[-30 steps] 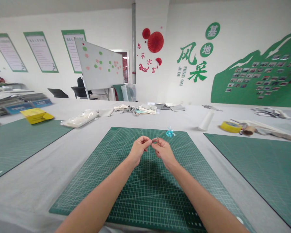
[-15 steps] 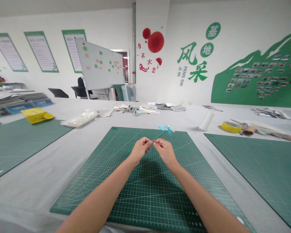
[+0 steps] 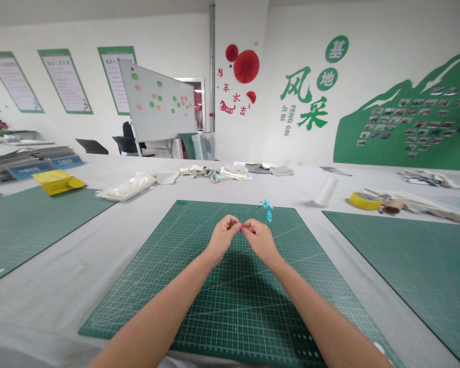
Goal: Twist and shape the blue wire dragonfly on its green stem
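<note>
Both hands meet fingertip to fingertip above a green gridded cutting mat [image 3: 199, 286]. Between them they pinch the thin green stem of a light-blue artificial flower [image 3: 267, 205]. My left hand [image 3: 223, 236] is closed, thumb and forefinger at the lower end of the stem. My right hand [image 3: 259, 237] is closed too, its fingertips pinching the stem right beside the left ones. The flower head sticks out up and to the right, past my right hand. The stem's lowest part is hidden by my fingers.
Beyond the mat lie folded cloth pieces [image 3: 232, 173] and a clear plastic bag [image 3: 128, 187]. At right are a white roll [image 3: 327, 191], yellow tape [image 3: 365, 200] and another cutting mat [image 3: 414, 260]. A yellow box [image 3: 58, 182] sits at left on a third mat.
The flower has turned about its stem: its looped petal pointed left before and now hangs down on the right. Both hands stay nearly in place.
</note>
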A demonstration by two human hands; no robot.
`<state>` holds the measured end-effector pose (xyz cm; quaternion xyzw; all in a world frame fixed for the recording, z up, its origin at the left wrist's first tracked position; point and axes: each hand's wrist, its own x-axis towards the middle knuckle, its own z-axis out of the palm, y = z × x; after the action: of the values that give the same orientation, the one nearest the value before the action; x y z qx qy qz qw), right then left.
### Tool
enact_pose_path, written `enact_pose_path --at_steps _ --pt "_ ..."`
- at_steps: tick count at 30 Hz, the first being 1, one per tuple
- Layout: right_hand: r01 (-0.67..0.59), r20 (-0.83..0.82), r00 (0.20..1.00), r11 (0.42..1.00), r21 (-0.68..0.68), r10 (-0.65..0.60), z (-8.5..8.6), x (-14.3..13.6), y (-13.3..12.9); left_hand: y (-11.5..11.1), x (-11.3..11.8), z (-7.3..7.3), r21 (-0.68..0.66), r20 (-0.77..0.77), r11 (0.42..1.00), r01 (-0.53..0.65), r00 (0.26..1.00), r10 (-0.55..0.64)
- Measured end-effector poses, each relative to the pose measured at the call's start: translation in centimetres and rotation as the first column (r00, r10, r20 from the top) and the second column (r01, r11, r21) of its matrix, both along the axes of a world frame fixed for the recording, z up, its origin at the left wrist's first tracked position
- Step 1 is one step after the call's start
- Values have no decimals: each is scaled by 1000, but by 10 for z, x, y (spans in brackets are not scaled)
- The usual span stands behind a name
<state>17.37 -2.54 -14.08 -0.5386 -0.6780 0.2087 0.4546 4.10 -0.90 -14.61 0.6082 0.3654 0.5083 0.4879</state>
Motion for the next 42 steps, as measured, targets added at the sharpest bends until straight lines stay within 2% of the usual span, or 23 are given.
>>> enact_pose_path --at_steps 6,11,22,42 --pt "-41 -71 997 998 -51 37 1 4 3 -1 1 -2 36 -1 999 2 1000 -2" --pt "-51 -64 997 996 -71 47 -1 5 5 -1 1 -1 52 10 998 31 999 -32" --pt "44 138 990 999 -13 -42 -2 11 8 1 0 0 8 60 999 50 997 -50" --pt "150 269 953 988 -23 -139 -13 29 20 1 -2 2 -11 55 1000 -23 998 23"
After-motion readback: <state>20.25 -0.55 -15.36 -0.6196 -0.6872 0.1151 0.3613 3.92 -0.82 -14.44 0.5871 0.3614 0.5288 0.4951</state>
